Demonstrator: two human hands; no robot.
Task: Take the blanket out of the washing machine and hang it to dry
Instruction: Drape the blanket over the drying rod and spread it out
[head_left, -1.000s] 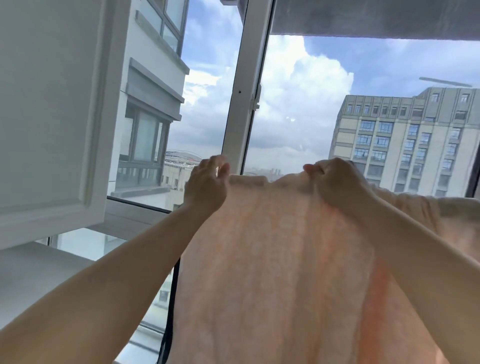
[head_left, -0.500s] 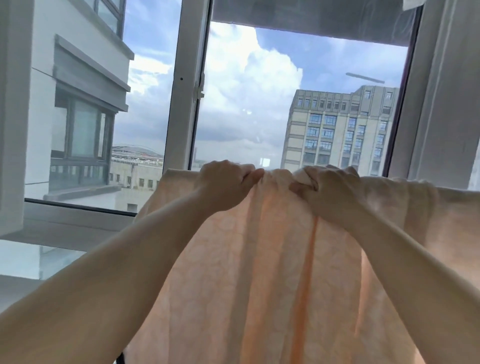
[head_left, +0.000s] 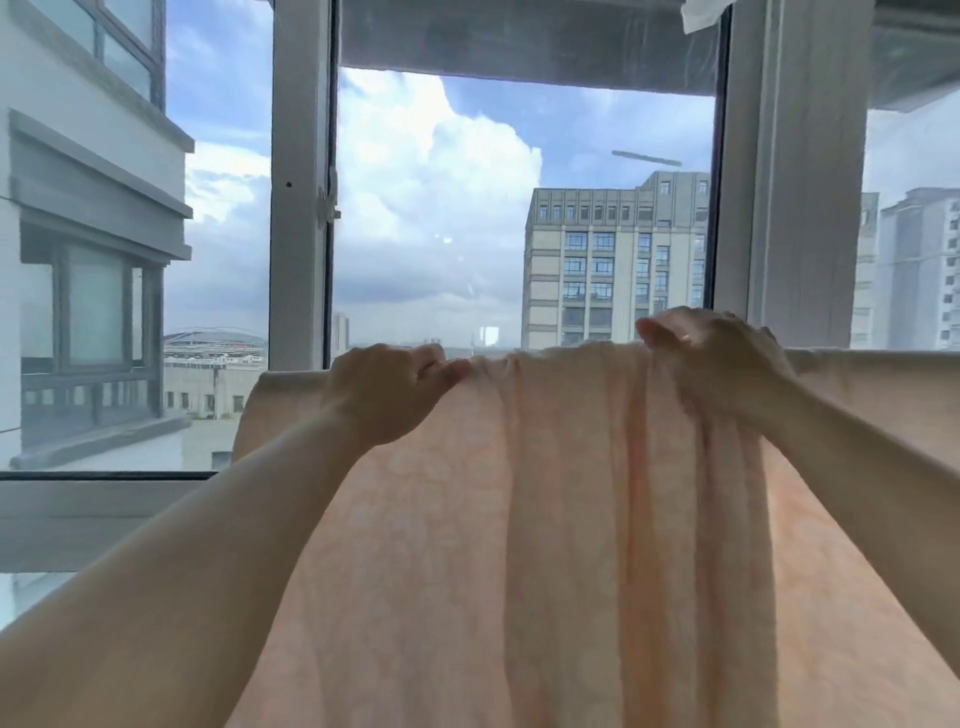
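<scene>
Both hands, left hand (head_left: 387, 395) and right hand (head_left: 717, 358), grip the blanket (head_left: 519, 519) top edge below the window frame (head_left: 301, 208). Recommend drawing them apart to flatten bunched folds.

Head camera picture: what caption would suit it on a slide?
Both hands, left hand and right hand, grip the top edge of a peach blanket before a window.

Window frame post (head_left: 298, 182), white, upright: the landmark. Right of it, a large glass pane (head_left: 519, 208) showing cloud and blue sky. Farther right, a beige multi-storey building (head_left: 613, 270). Left of the post, a grey-and-white neighbouring facade (head_left: 88, 234). Below-left, a horizontal sill rail (head_left: 104, 499).
</scene>
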